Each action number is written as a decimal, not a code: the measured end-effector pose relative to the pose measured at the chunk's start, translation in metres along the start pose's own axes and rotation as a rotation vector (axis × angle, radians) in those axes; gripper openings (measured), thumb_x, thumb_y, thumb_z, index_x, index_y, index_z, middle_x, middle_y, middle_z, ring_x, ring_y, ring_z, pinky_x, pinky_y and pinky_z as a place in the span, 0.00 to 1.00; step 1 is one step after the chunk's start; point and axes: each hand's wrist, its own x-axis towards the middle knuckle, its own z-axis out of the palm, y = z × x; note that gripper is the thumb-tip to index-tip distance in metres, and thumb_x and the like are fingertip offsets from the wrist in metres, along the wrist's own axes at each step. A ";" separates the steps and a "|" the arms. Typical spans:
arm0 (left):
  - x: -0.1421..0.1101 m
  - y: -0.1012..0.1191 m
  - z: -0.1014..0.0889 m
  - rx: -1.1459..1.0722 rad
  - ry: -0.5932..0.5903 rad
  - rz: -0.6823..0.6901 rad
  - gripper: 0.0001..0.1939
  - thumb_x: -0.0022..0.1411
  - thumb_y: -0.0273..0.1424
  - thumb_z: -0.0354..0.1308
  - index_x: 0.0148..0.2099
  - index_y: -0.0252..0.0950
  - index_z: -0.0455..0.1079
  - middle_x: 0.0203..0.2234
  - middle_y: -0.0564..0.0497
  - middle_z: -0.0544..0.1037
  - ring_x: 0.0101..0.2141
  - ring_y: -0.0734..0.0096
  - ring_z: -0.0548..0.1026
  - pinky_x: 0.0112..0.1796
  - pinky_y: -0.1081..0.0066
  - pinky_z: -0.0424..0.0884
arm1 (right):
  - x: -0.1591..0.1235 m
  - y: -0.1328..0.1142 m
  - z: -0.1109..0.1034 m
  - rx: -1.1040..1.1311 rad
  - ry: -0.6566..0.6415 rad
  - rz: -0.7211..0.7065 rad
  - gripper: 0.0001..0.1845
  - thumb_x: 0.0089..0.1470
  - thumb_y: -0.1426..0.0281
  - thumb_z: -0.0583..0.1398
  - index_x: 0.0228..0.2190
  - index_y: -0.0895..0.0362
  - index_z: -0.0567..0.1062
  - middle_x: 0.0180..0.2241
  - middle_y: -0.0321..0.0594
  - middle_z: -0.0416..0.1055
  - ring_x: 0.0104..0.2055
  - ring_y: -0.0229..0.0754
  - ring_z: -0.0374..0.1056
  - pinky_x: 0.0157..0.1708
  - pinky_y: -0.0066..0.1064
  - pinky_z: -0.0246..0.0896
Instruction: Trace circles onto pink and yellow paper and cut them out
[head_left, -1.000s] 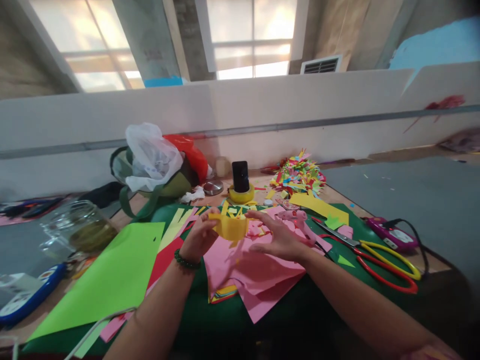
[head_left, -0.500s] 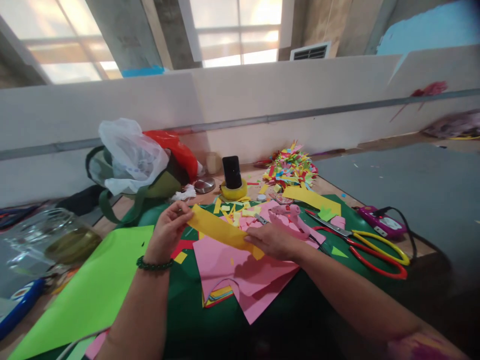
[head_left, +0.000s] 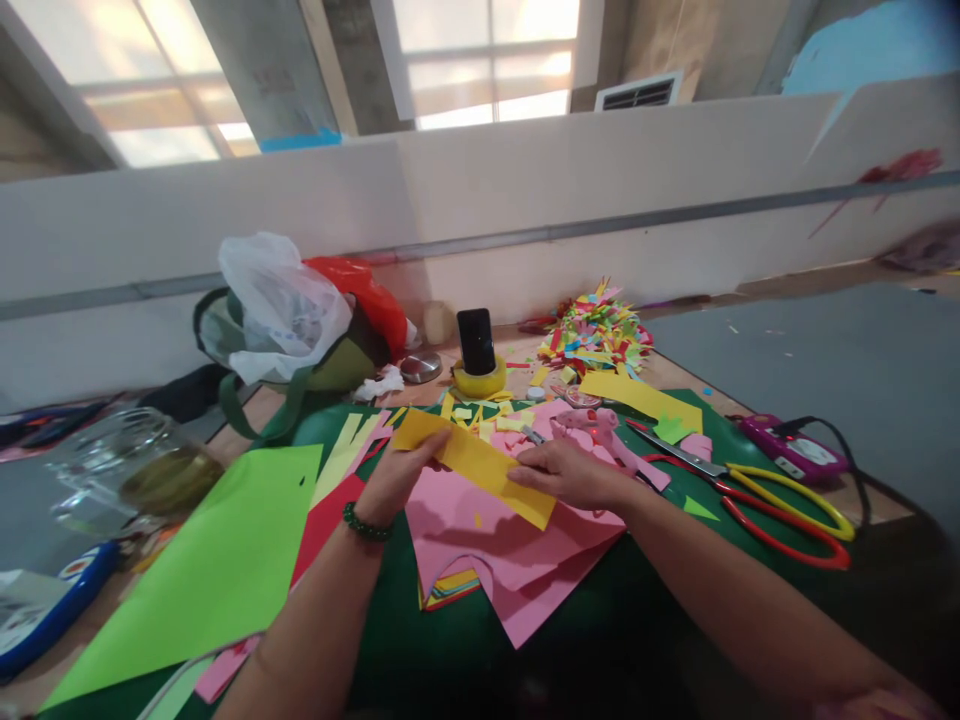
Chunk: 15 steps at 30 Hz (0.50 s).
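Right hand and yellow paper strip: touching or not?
Touching. The head view shows the right hand at the yellow paper strip, its digits lying against the strip with no visible gap.

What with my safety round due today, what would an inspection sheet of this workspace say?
Surface: green covering over part of a wood-coloured tabletop.
Job's things: yellow paper strip, held over pink sheets.
Clutter: heap of mixed paper scraps at the back; scissors, handles apart; pink glue gun; phone propped at a yellow roll.
Hands: left hand grips the strip toward one end, right hand toward the other.
Cables: black cable at the purple device; white cord at lower left.
Surroundings: pale partition behind; windows and a vent above.
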 end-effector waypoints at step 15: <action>0.007 0.007 -0.013 -0.216 0.193 0.105 0.14 0.49 0.36 0.68 0.33 0.35 0.69 0.22 0.55 0.77 0.19 0.75 0.75 0.21 0.76 0.71 | -0.024 -0.005 -0.023 -0.379 0.689 0.011 0.28 0.60 0.57 0.54 0.57 0.58 0.64 0.58 0.54 0.64 0.61 0.54 0.58 0.57 0.48 0.56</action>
